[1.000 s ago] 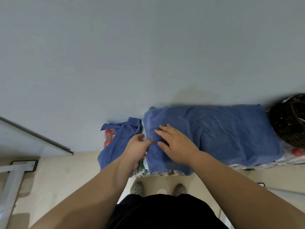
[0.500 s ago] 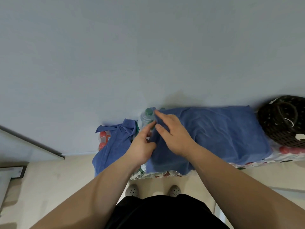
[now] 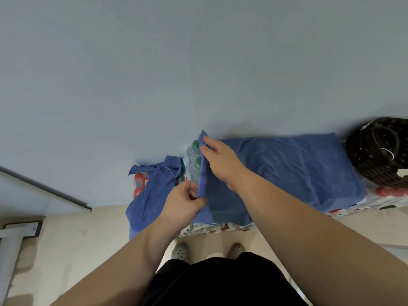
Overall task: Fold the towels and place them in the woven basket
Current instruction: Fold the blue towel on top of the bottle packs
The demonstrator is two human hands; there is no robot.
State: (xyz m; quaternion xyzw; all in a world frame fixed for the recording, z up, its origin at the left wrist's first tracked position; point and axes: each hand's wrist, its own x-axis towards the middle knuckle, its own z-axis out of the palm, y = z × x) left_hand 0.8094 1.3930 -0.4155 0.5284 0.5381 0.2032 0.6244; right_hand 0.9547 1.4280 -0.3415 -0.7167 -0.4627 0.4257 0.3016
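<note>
Two corners of the blue towel (image 3: pixel 287 168), spread left of the woven basket (image 3: pixel 377 153), are pinched: far by the right hand (image 3: pixel 223 164), near by the left hand (image 3: pixel 183 202). Soft, limp, light cloth is judged best held there.

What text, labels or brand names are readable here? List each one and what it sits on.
None can be read.
Bottles with red caps: an orange label patch shows, too blurred to read.
Bottles with green caps: no legible print.
Patterned plastic wrap under the spread blue towel: red and green print, too small and blurred to tell as words.
Woven basket: white scraps, no lettering visible.
</note>
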